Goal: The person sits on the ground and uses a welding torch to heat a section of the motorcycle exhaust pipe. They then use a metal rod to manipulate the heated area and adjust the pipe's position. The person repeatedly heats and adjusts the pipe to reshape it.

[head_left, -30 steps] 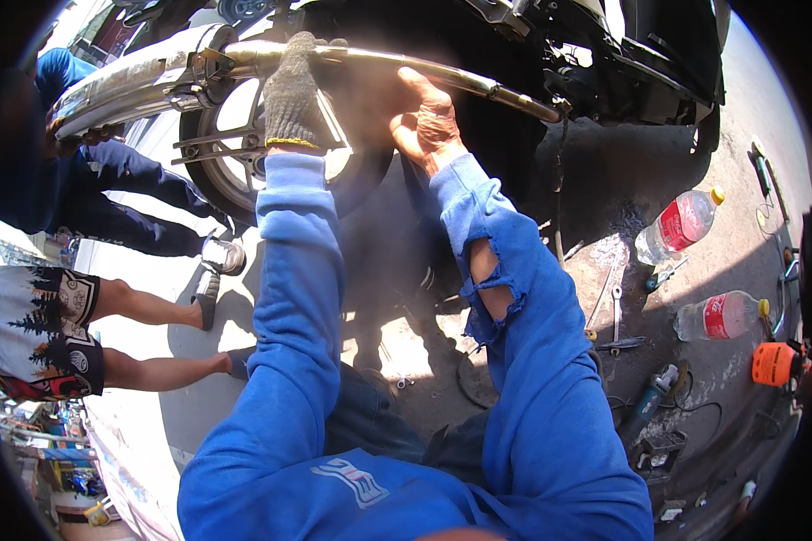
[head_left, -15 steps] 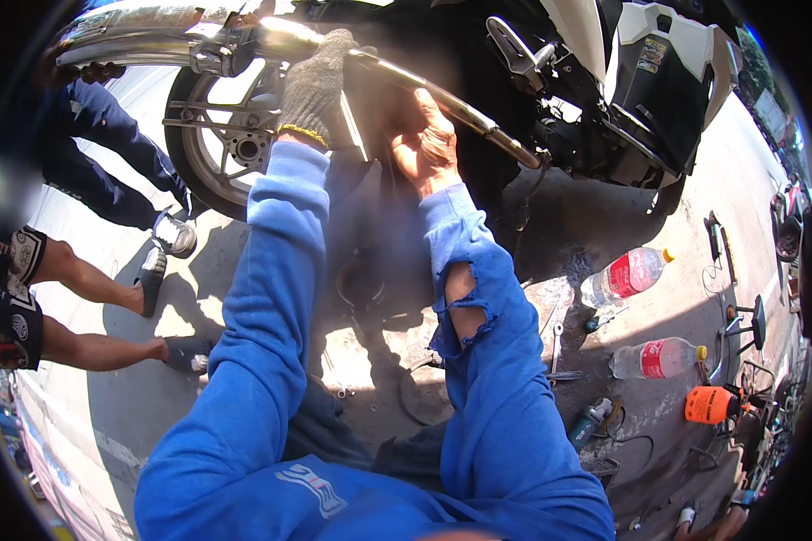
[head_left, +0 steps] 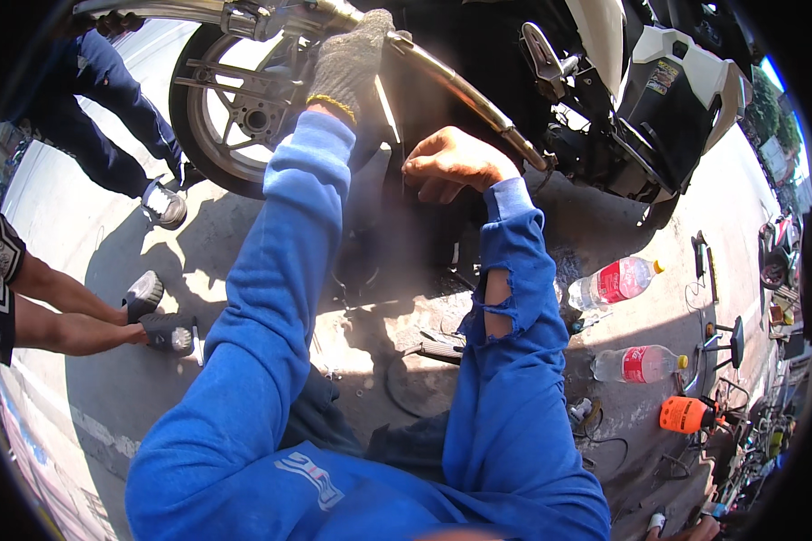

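Exhaust pipe (head_left: 460, 90) under gloved left hand (head_left: 347, 59)

Two clear bottles (head_left: 615, 283) (head_left: 639, 364) — red labels (right, on ground).

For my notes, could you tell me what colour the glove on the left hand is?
The glove is grey knit with a yellow cuff band, seen in the head view.

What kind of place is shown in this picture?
Probably an outdoor roadside motorcycle repair spot. A motorcycle's rear wheel and exhaust pipe stand on sunlit pavement, with plastic bottles and an orange tool lying on the ground.
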The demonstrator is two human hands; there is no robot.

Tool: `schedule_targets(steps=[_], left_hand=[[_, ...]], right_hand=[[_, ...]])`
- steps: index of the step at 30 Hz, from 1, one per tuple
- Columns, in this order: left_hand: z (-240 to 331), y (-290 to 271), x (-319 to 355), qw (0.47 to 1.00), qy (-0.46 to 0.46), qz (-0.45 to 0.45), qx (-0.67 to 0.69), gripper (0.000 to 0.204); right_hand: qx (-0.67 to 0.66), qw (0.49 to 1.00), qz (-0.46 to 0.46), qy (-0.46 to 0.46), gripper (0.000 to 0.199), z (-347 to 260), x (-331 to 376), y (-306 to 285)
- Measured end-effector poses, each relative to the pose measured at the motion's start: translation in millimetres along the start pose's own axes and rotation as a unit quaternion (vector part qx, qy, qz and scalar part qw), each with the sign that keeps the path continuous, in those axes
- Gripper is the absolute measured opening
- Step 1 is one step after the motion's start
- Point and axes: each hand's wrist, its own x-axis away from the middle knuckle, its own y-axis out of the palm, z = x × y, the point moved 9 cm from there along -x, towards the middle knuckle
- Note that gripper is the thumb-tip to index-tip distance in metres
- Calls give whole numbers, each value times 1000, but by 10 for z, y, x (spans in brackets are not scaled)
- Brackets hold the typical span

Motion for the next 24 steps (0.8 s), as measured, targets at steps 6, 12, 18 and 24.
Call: schedule_targets(steps=[6,12,18,24], left_hand=[[13,13,-1,1000,-9,15,20,40],[28,40,48,999,-15,19,44,40],[49,41,52,998,-15,14,62,39],[42,47,39,997,-17,9,71,39]], right_hand=[[52,973,220,-39,32,-189,618,-768],[308,710,566,-284,53,-647,849,-814],[328,677,611,-247,48,-638,462,-662],[325,678,609,-253,39,-603,411,-677]])
